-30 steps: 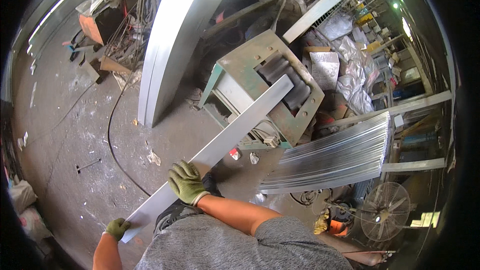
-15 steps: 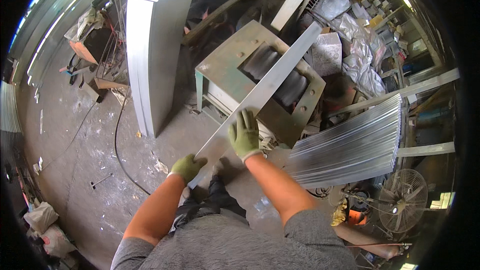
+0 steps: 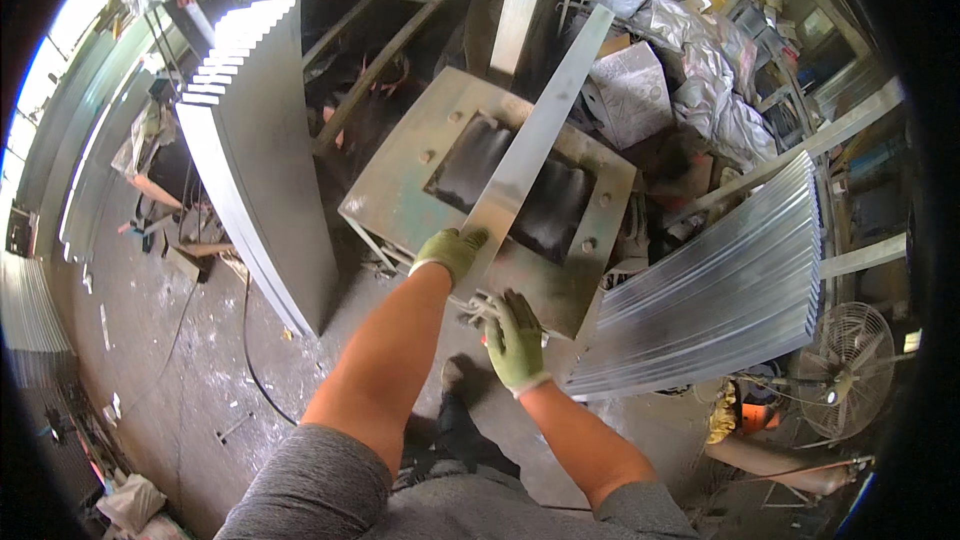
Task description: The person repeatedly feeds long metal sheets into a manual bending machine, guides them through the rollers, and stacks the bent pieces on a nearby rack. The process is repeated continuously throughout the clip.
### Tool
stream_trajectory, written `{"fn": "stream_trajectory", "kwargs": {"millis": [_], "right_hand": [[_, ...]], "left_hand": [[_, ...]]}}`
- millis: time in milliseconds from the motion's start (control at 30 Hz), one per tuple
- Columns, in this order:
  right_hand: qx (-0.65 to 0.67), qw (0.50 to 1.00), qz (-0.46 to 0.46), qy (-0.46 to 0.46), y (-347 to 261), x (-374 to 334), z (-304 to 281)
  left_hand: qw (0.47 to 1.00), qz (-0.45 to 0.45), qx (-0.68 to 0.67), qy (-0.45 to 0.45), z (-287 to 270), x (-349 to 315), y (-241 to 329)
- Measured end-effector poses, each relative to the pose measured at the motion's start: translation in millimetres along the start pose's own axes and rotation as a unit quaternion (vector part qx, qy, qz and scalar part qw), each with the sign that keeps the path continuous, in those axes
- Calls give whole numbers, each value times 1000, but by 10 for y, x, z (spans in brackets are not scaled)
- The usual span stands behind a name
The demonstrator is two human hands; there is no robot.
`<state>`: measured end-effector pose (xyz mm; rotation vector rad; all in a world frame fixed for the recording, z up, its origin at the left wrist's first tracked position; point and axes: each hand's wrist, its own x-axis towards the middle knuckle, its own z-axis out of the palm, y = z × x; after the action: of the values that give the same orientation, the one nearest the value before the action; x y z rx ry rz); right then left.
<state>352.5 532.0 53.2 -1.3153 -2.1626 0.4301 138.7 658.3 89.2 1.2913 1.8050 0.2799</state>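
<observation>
A long flat metal strip [image 3: 535, 135] lies slanting over a greenish metal machine [image 3: 395, 180]. It crosses an opening with dark, rounded rollers [image 3: 550, 202]. My left hand [image 3: 448, 254], in a green work glove, is closed on the near part of the strip, thumb on top. My right hand [image 3: 516, 342], gloved alike, is just right of the strip's near end, its fingers stretched out and apart, with nothing seen in them. Beside its fingertips, at the machine's near edge, is a pale grey bunched thing [image 3: 480, 306] whose kind I cannot make out.
A tall stack of metal strips [image 3: 265, 160] stands left of the machine. Another fanned stack [image 3: 720, 280] leans on the right. Farther right is a round fan [image 3: 848, 370]. A black cable [image 3: 255, 365] runs over the floor. Silvery sheeting [image 3: 705, 85] and boxes lie behind.
The strip has moved forward over the machine and swung more upright in view. My left hand went forward with it. My right hand has come off the strip and drawn back.
</observation>
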Motion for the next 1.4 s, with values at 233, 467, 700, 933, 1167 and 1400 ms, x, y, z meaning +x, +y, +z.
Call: {"fn": "stream_trajectory", "kwargs": {"millis": [233, 467, 700, 933, 1167, 1400], "right_hand": [[56, 996, -31, 65, 12, 123, -76], [167, 975, -73, 123, -337, 1132, 397], [142, 979, -51, 140, 53, 2076, 507], [63, 983, -94, 145, 496, 2444, 409], [15, 992, -89, 86, 167, 1764, 586], [-33, 994, -87, 54, -498, 687, 929]], "left_hand": [[990, 92, 74, 76, 360, -20, -456], [996, -43, 52, 50, 705, -872, -998], [964, 144, 221, 36, 501, -44, -423], [992, 101, 71, 6, 348, 327, 149], [978, 143, 144, 39, 599, -380, -334], [993, 47, 106, -16, 1033, -1076, -1389]]}}
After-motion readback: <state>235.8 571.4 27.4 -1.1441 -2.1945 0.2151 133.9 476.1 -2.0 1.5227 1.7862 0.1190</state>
